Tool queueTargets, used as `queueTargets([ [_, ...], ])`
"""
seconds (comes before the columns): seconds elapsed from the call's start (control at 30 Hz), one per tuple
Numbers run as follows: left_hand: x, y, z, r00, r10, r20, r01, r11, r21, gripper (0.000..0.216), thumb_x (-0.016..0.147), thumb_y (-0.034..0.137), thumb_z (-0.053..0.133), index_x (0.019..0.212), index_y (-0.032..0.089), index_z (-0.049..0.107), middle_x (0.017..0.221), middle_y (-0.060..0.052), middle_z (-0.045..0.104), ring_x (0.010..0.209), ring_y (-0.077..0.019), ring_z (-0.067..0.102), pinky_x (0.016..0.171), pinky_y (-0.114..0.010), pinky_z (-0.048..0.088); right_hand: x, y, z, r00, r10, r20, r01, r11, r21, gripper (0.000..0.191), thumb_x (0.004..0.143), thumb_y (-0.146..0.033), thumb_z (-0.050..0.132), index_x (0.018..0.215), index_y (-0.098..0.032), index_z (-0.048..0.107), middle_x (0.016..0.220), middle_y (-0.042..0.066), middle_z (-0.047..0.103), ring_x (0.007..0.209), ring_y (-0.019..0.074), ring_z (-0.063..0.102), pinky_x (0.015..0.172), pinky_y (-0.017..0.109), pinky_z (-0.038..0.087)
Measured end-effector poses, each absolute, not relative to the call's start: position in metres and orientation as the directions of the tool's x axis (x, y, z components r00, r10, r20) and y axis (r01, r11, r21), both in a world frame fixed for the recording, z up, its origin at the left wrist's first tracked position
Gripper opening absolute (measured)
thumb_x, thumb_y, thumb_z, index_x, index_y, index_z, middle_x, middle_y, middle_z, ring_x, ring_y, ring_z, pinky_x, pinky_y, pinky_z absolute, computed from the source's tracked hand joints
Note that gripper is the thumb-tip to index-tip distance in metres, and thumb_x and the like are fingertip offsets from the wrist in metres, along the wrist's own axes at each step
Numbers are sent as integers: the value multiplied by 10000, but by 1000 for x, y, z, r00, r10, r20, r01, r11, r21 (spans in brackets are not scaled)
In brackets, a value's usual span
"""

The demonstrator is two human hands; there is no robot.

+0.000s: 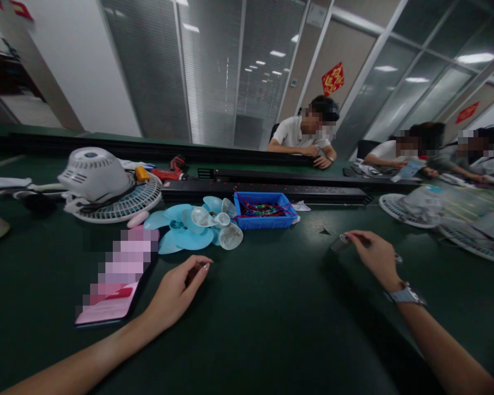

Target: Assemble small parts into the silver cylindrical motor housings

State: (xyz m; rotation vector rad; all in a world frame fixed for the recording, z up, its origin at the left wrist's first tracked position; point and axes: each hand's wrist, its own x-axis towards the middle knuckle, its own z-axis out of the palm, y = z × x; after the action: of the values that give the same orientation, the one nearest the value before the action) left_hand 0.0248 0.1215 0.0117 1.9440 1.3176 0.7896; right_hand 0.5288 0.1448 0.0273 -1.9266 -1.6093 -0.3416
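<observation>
My left hand point(180, 288) rests over the green table with its fingers loosely bent and nothing seen in them. The tips of thumb and index lie close together. Nearest to it are the fan blades point(185, 240), light blue and clear ones piled together, and a phone point(119, 280) with a pink screen. On the right, my right hand point(374, 255) pinches the top end of a small grey cylinder point(338, 243) with a metallic end. The cylinder tilts close above or against the table; I cannot tell which. A watch is on my right wrist.
A blue bin point(267, 221) of red and green wires stands at the middle back. Left of it are a white fan housing point(93, 178) on its grille and a red drill point(173, 170). More fan parts point(420, 206) lie right. Several people sit across the table.
</observation>
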Motion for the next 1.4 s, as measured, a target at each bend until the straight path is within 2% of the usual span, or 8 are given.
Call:
queueTargets([
  [0.33, 23, 122, 8, 318, 941, 114, 569, -285, 771, 318, 972, 426, 421, 1149, 202, 561, 869, -24, 646, 737, -190, 622, 644, -286, 455, 524, 147, 23, 281, 828, 485, 892, -38, -451, 444, 814, -585, 514, 847, -182, 698, 869, 104, 742, 768, 238, 688, 728, 354, 516],
  [0.5, 24, 121, 10, 312, 940, 136, 547, -294, 783, 289, 971, 393, 429, 1129, 196, 571, 862, -20, 651, 737, -184, 621, 657, -282, 459, 523, 146, 13, 261, 865, 428, 867, -15, -498, 621, 699, -582, 660, 1167, -173, 647, 932, 107, 740, 827, 270, 708, 763, 392, 547],
  [0.63, 27, 121, 11, 310, 938, 154, 520, -303, 798, 261, 976, 365, 425, 1102, 199, 584, 853, -12, 655, 731, -174, 621, 655, -273, 455, 486, 143, 22, 241, 861, 447, 873, 9, -488, 691, 678, -581, 693, 1240, -191, 596, 963, 114, 741, 901, 317, 707, 831, 468, 539],
  [0.77, 28, 122, 8, 296, 937, 185, 518, -320, 793, 253, 974, 355, 435, 1108, 207, 590, 863, -14, 656, 740, -175, 618, 669, -278, 462, 394, 119, 31, -164, 936, 312, 776, 318, -545, 600, 762, -466, 709, 1276, -211, 533, 1084, 110, 724, 978, 266, 697, 943, 444, 508],
  [0.87, 28, 120, 5, 289, 930, 226, 506, -349, 789, 234, 976, 329, 436, 1114, 214, 587, 887, -15, 655, 765, -171, 619, 688, -279, 467, 326, 98, 24, -475, 853, 216, 618, 498, -608, 565, 738, -412, 758, 1238, -242, 555, 1054, 77, 736, 959, 237, 704, 907, 390, 535],
  [0.97, 28, 113, 5, 297, 914, 277, 493, -395, 775, 220, 974, 314, 450, 1121, 221, 585, 894, -16, 645, 758, -158, 606, 679, -269, 461, 287, 90, 16, -619, 750, 233, 499, 605, -621, 480, 683, -408, 804, 1098, -253, 621, 1082, 71, 725, 1013, 244, 685, 895, 366, 534],
  [1.2, 42, 88, 17, 561, 760, 328, 380, -589, 714, 285, 911, 344, 600, 1188, 278, 595, 875, -8, 630, 789, -162, 582, 703, -272, 446, 267, 89, 10, -498, 845, 194, 359, 405, -841, 516, 610, -352, 849, 1005, -231, 540, 911, 17, 746, 820, 182, 715, 729, 255, 529],
  [1.4, 58, 91, 24, 568, 780, 264, 297, -493, 818, 207, 864, 317, 662, 1057, 266, 715, 863, -29, 598, 753, -146, 591, 631, -237, 443, 266, 90, 3, -462, 870, 173, 377, 369, -850, 413, 568, -388, 843, 798, -213, 548, 732, -17, 706, 618, 137, 643, 543, 211, 428],
])
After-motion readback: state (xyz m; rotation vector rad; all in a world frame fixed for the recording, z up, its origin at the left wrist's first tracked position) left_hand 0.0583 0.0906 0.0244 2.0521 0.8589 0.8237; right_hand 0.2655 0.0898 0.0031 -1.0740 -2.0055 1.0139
